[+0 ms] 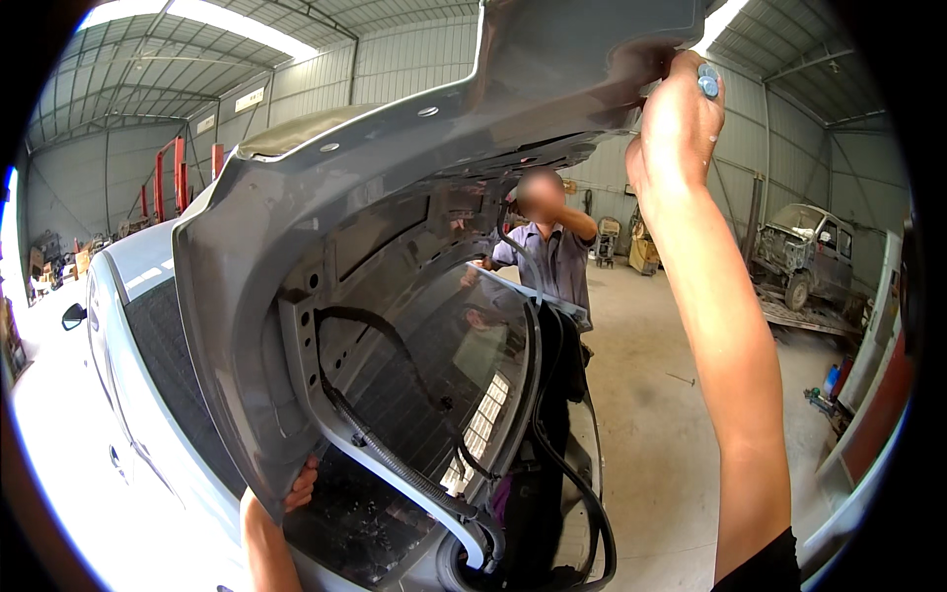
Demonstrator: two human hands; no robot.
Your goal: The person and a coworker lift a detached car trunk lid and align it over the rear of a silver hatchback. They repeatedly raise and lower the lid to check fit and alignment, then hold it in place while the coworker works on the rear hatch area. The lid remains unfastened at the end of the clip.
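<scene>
From here I see the grey car panel [229, 286] slanting lengthwise between both hands, low left to high right: left hand [300, 486] curled round its lower edge, right hand [679, 113] at its upper end, how tightly closed I can't tell.

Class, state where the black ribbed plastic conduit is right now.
In the head view, the black ribbed plastic conduit runs along the curved pale-grey metal arm, below and left of centre, right of the person's left hand.
</scene>
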